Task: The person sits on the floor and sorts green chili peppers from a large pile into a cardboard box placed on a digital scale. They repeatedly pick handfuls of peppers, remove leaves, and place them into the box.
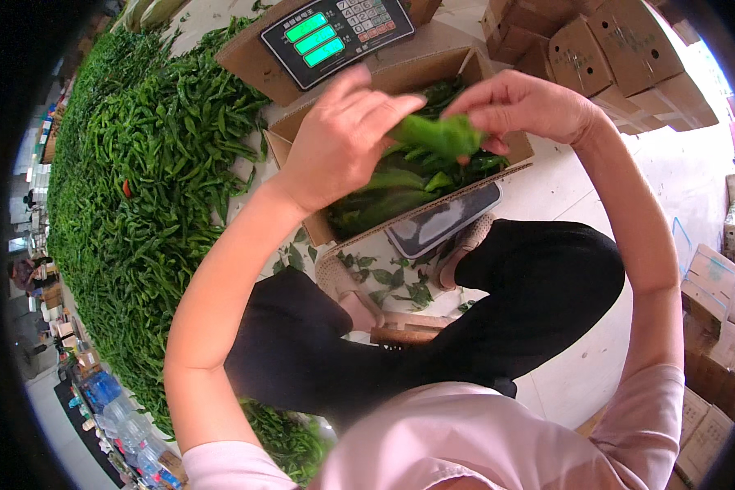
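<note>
Above an open cardboard box (316, 223), my hands come together around a small bunch of green peppers (444, 136), blurred by motion. My left hand (349, 138) has its fingers at the bunch's left end, partly hiding it. At the other end, my right hand (517, 110) grips the bunch between thumb and fingers. Inside the box lie more long green peppers (392, 180). The box rests on the platform (447, 220) of a scale, whose lit display panel (337, 37) stands just beyond it.
A large heap of green peppers (159, 202) spreads along my left, with one red pepper (127, 188) in it. Loose leaves (398, 278) litter the floor between my feet. Cardboard boxes (612, 55) are stacked at the far right, and more boxes (707, 294) stand at my right side.
</note>
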Available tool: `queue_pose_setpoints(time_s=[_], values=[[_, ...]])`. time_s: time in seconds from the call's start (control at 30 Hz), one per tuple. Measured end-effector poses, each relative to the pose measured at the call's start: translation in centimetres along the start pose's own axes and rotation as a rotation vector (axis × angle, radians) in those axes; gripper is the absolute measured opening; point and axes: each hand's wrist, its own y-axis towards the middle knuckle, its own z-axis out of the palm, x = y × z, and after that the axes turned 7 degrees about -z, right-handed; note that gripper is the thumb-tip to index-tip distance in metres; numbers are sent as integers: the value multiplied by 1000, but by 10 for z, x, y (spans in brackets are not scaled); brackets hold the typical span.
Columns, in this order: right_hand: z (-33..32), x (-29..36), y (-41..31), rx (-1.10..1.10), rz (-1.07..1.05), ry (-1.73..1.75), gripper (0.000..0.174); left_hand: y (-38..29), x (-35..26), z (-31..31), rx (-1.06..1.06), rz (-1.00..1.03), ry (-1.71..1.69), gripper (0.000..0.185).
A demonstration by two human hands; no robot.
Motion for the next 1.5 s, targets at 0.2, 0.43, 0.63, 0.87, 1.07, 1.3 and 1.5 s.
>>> queue_pose_setpoints(time_s=[0.2,0.43,0.63,0.87,1.07,1.3,1.5], values=[[-24,-45,-14,-958,-170,-309,34,18,29,59,-52,-238,-54,32],[-22,-83,-17,-995,-99,-535,33,43,12,113,-137,-459,-7,30],[1,-82,4,-857,-436,-812,30,35,16,104,-415,-176,-136,17],[4,-104,34,-360,-178,-1348,24,18,21,106,24,-47,-78,40],[16,-97,49,-216,4,-1546,13,-25,24,4,-152,-25,153,26],[-17,-66,25,-785,-248,-1210,30,-126,65,-67,36,-1084,-416,48],[-43,-109,1,-725,138,-949,40,-81,29,-9,233,-1111,-544,44]])
